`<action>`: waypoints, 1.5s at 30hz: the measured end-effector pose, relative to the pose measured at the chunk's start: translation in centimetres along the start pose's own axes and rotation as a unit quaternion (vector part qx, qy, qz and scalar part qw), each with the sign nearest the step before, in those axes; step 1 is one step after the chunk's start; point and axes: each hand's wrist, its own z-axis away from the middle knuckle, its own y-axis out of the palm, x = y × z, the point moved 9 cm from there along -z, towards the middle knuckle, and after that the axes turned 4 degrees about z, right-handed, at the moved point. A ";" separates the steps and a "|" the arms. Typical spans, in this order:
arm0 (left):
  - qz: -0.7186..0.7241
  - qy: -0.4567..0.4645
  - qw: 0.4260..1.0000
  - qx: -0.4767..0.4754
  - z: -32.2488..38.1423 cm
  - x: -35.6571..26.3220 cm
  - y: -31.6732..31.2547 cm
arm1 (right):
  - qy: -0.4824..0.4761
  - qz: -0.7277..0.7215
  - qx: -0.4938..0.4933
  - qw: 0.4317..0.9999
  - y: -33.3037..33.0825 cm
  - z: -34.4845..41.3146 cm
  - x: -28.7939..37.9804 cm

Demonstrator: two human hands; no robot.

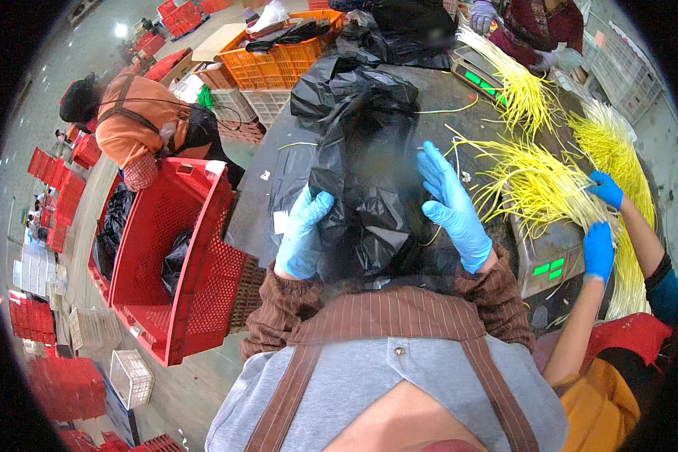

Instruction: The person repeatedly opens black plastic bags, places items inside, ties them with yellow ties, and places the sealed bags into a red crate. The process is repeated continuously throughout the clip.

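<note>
Black plastic bags (367, 198) lie heaped on a dark table (254, 198) in front of me. My left hand (305, 231), in a light blue glove, rests at the left edge of the bag plastic, with its thumb over a fold; whether it grips the fold is unclear. On the other side, my right hand (455, 209), gloved alike, is held up with fingers extended and nothing in it. To its right, a bundle of yellow-green vegetable shoots (542, 186) lies over a metal scale (548, 248) with a green display, held by another person's blue-gloved hands.
A red plastic crate (198, 254) with black plastic inside stands left of the table, a person in orange (135, 118) bending beside it. An orange crate (277, 62) stands at the far side. Another scale (474, 79) with shoots and a person in dark red (537, 28) are at the far right.
</note>
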 end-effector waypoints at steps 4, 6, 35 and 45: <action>-0.123 -0.064 0.988 0.062 0.1 1.5 0.3 | -0.018 -0.042 -0.018 0.999 0.9 -0.9 -1.0; -0.193 -0.090 0.974 0.083 0.2 2.3 -0.5 | 0.072 -0.055 0.000 0.996 0.8 -1.1 -3.4; -0.088 -0.053 0.984 -0.147 2.1 5.1 -4.0 | -0.106 0.252 0.172 0.946 6.0 1.9 5.6; -0.460 0.074 0.878 0.108 4.0 3.0 0.4 | -0.033 0.566 -0.141 0.812 0.1 -9.5 -4.5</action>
